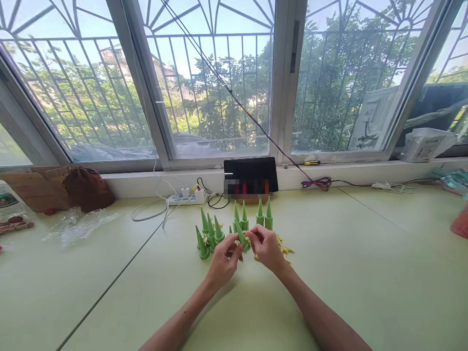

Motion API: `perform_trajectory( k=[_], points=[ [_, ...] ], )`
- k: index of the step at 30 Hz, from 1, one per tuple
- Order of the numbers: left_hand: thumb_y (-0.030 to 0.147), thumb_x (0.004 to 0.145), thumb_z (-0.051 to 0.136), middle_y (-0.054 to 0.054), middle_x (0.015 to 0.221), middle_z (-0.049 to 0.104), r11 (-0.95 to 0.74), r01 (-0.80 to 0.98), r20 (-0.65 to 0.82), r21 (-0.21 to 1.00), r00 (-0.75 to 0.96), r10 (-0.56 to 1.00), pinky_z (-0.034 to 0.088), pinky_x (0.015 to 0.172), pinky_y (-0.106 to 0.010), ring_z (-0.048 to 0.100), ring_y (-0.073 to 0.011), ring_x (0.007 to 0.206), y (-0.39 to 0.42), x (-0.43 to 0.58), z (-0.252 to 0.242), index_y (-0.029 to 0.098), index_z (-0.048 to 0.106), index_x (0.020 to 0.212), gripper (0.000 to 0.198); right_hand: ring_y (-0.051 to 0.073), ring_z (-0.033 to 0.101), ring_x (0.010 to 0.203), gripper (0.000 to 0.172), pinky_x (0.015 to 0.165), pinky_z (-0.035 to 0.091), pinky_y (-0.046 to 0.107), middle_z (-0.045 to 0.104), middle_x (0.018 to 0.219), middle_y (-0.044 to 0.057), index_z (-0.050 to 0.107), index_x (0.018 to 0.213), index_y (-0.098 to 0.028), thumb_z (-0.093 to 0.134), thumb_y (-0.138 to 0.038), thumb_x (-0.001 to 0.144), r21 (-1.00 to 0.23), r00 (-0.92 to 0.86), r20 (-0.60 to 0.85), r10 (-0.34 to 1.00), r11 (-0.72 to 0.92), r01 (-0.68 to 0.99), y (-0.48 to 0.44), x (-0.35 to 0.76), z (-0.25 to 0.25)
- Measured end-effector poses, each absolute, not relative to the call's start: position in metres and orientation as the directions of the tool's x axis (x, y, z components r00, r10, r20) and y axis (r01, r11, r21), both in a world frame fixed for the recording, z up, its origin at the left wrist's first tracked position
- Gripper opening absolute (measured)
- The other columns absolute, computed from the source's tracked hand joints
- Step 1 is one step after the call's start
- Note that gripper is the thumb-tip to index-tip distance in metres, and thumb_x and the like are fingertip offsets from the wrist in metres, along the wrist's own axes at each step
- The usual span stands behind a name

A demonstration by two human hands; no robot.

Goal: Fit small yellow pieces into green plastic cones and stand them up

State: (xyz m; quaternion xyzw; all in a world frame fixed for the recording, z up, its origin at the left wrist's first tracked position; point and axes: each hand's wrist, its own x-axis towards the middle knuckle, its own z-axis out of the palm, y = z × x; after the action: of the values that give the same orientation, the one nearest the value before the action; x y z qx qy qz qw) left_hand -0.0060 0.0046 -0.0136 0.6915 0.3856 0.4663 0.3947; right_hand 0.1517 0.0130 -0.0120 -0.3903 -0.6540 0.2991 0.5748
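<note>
Between both hands, a green cone-shaped piece with a ribbed base is held tilted above the table. My left hand is closed around its lower part. At the cone's right side, the fingertips of my right hand are pinched together; what they hold, if anything, is too small to make out. Several similar green cones stand upright to the left. Behind the hands, more green cones stand on ribbed green bases. Small yellow pieces lie scattered beside my right hand, some partly hidden by it.
A dark tablet leans against the window ledge. To its left lies a white power strip with cables. Farther left are a brown bag and clear plastic wrap. A yellow-handled screwdriver rests on the ledge; bundled wire lies below.
</note>
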Motion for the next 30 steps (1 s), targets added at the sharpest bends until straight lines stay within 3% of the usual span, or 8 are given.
perform_trajectory(
  k=[4, 10, 14, 17, 20, 22, 25, 30],
  points=[
    [0.040, 0.088, 0.055, -0.001, 0.080, 0.050, -0.442, 0.204, 0.392, 0.873, 0.244, 0.887, 0.043, 0.043, -0.019, 0.057, -0.0103, 0.059, 0.0025, -0.0037, -0.0108, 0.018, 0.062, 0.092, 0.024, 0.010, 0.038, 0.045, 0.030, 0.043, 0.031, 0.022, 0.051, 0.054, -0.003, 0.057, 0.077, -0.018, 0.051, -0.044, 0.091, -0.848, -0.032, 0.512, 0.859, 0.511, 0.140, 0.0136, 0.1508, -0.0118],
    [0.044, 0.091, 0.050, -0.003, 0.082, 0.053, -0.409, 0.252, 0.364, 0.877, 0.207, 0.908, 0.042, 0.042, -0.019, 0.057, -0.0126, 0.062, -0.0008, 0.0022, -0.0107, 0.019, 0.059, 0.110, 0.033, 0.011, 0.040, 0.048, 0.027, 0.046, 0.033, 0.022, 0.050, 0.057, -0.002, 0.056, 0.078, -0.018, 0.049, -0.039, 0.093, -0.838, 0.013, 0.524, 0.852, 0.513, 0.186, 0.0124, 0.1492, -0.0113],
    [0.049, 0.090, 0.050, 0.000, 0.068, 0.056, -0.370, 0.228, 0.341, 0.901, 0.154, 0.927, 0.040, 0.040, -0.019, 0.056, -0.0135, 0.057, -0.0006, 0.0023, -0.0097, 0.019, 0.053, 0.116, 0.039, 0.011, 0.040, 0.048, 0.027, 0.047, 0.034, 0.022, 0.046, 0.056, -0.004, 0.051, 0.076, -0.019, 0.048, -0.039, 0.094, -0.834, 0.065, 0.532, 0.844, 0.509, 0.211, 0.0123, 0.1507, -0.0110],
    [0.052, 0.090, 0.048, 0.004, 0.056, 0.051, -0.350, 0.178, 0.340, 0.920, 0.085, 0.937, 0.036, 0.040, -0.018, 0.049, -0.0096, 0.045, 0.0010, 0.0012, -0.0070, 0.018, 0.056, 0.093, 0.035, 0.010, 0.039, 0.048, 0.027, 0.047, 0.033, 0.022, 0.044, 0.056, -0.004, 0.050, 0.075, -0.019, 0.047, -0.039, 0.094, -0.830, 0.085, 0.538, 0.838, 0.510, 0.224, 0.0126, 0.1518, -0.0108],
    [0.059, 0.089, 0.045, 0.003, 0.049, 0.045, -0.262, 0.097, 0.256, 0.960, 0.074, 0.964, 0.032, 0.038, -0.019, 0.042, -0.0076, 0.039, 0.0016, 0.0011, -0.0044, 0.016, 0.052, 0.062, 0.051, 0.011, 0.039, 0.050, 0.026, 0.049, 0.033, 0.022, 0.045, 0.058, -0.003, 0.051, 0.075, -0.019, 0.048, -0.037, 0.094, -0.815, 0.046, 0.553, 0.832, 0.528, 0.240, 0.0120, 0.1511, -0.0106],
    [0.064, 0.087, 0.042, 0.001, 0.046, 0.044, -0.159, 0.037, 0.152, 0.987, 0.139, 0.978, 0.031, 0.037, -0.020, 0.040, -0.0076, 0.037, 0.0011, 0.0016, -0.0042, 0.015, 0.049, 0.051, 0.061, 0.010, 0.039, 0.051, 0.025, 0.050, 0.032, 0.022, 0.046, 0.059, -0.003, 0.052, 0.075, -0.018, 0.048, -0.035, 0.094, -0.801, -0.007, 0.562, 0.827, 0.546, 0.247, 0.0110, 0.1499, -0.0107],
    [0.068, 0.084, 0.043, -0.001, 0.046, 0.047, -0.042, -0.038, 0.050, 0.998, 0.223, 0.974, 0.033, 0.037, -0.021, 0.042, -0.0084, 0.038, 0.0006, 0.0019, -0.0069, 0.014, 0.051, 0.048, 0.066, 0.010, 0.037, 0.051, 0.025, 0.050, 0.031, 0.022, 0.045, 0.058, -0.004, 0.052, 0.074, -0.018, 0.048, -0.033, 0.093, -0.784, -0.067, 0.570, 0.819, 0.567, 0.252, 0.0100, 0.1488, -0.0115],
    [0.070, 0.083, 0.045, -0.004, 0.048, 0.053, -0.007, -0.076, 0.029, 0.997, 0.290, 0.957, 0.036, 0.038, -0.021, 0.049, -0.0104, 0.039, 0.0034, -0.0002, -0.0116, 0.011, 0.056, 0.051, 0.068, 0.010, 0.036, 0.051, 0.025, 0.049, 0.030, 0.023, 0.044, 0.057, -0.004, 0.052, 0.074, -0.018, 0.049, -0.034, 0.093, -0.806, -0.079, 0.548, 0.833, 0.551, 0.217, 0.0105, 0.1496, -0.0121]
  ],
)
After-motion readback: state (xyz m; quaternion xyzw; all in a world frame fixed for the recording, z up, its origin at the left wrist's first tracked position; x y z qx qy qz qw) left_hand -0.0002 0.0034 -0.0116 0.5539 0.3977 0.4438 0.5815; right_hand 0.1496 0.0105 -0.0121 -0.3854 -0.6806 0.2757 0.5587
